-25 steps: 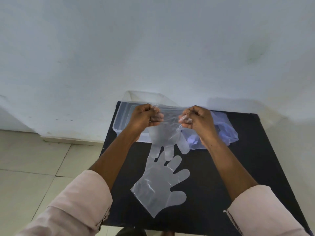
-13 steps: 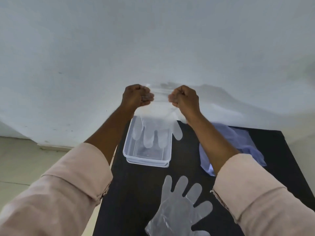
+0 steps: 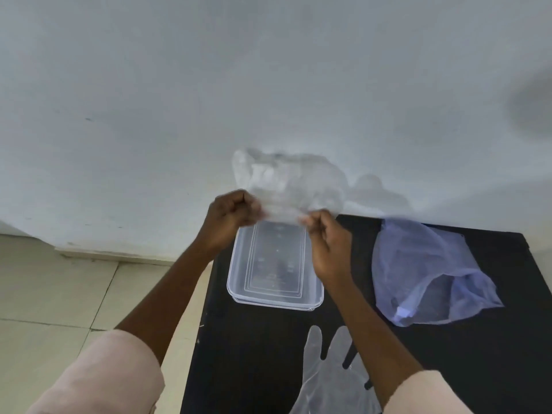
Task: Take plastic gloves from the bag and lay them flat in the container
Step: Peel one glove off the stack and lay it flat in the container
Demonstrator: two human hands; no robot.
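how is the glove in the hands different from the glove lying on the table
The held glove is up in the air above the container, pinched by the left hand and right hand; the table glove lies untouched on the black table. The held glove looks billowed and crumpled, its fingers hard to make out; the table glove is spread flat, fingers distinct. Both are thin clear plastic.
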